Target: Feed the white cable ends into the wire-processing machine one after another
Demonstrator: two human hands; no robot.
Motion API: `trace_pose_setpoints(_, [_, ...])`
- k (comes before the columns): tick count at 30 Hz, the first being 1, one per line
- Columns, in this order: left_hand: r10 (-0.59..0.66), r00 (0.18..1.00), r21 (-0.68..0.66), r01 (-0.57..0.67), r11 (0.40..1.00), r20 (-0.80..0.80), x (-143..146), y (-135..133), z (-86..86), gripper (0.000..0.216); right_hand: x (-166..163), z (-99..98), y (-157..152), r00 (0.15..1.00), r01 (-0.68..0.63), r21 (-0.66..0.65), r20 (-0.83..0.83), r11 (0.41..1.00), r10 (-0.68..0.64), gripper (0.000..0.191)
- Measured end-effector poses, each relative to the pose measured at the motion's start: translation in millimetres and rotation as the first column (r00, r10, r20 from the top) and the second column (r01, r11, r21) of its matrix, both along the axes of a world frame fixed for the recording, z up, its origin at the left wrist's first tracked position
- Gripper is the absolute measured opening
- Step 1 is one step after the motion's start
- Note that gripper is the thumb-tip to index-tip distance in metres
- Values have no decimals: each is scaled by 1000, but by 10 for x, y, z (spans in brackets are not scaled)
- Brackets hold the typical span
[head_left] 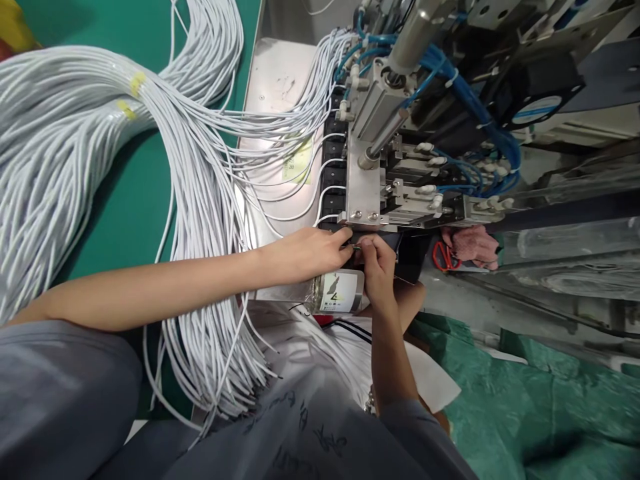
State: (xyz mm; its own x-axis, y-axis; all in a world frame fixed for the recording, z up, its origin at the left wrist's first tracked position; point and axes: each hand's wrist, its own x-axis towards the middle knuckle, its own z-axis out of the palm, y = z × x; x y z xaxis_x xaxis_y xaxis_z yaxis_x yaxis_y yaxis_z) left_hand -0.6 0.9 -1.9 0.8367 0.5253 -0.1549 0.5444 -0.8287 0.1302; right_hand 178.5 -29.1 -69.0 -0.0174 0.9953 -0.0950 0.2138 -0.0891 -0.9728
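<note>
My left hand (317, 253) reaches in from the left, fingers bent and pressed together at the front end of a row of black cable holders (335, 177). What those fingers grip is hidden beneath them. Close beside it, my right hand (379, 263) pinches a thin wire end (357, 248) between thumb and forefinger. Several white cables (300, 217) run into the black holders under the machine's metal block (363, 180). A clear container with a white label (341, 291) sits just below both hands.
A thick bundle of white cables (195, 200), with yellow ties (137, 83), lies over the green table (125, 193). Blue air hoses (493, 133) and cylinders crowd the machine's right side. Red-handled scissors (444, 257) lie beside a pink cloth (473, 247). Green sheeting (550, 400) covers the lower right.
</note>
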Motion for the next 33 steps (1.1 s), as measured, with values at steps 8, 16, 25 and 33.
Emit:
trace_pose_setpoints(8, [13,1000,-39,-14,999,-10,11,0,56,32,-14,19,20,1000,0,-15,-2,1000,0,32])
trace_pose_setpoints(16, [16,1000,-20,-16,1000,-6,2,0,37,32,-8,-45,-16,998,-58,12,17,998,58,41])
trace_pose_setpoints(25, [228,969,-13,-230,973,-94,-22,-163,309,23,-36,-127,36,999,23,41,47,999,-24,43])
trace_pose_setpoints(33, [370,928,17,-370,929,-42,-116,-18,256,30,-313,285,-692,905,412,297,-25,861,-424,32])
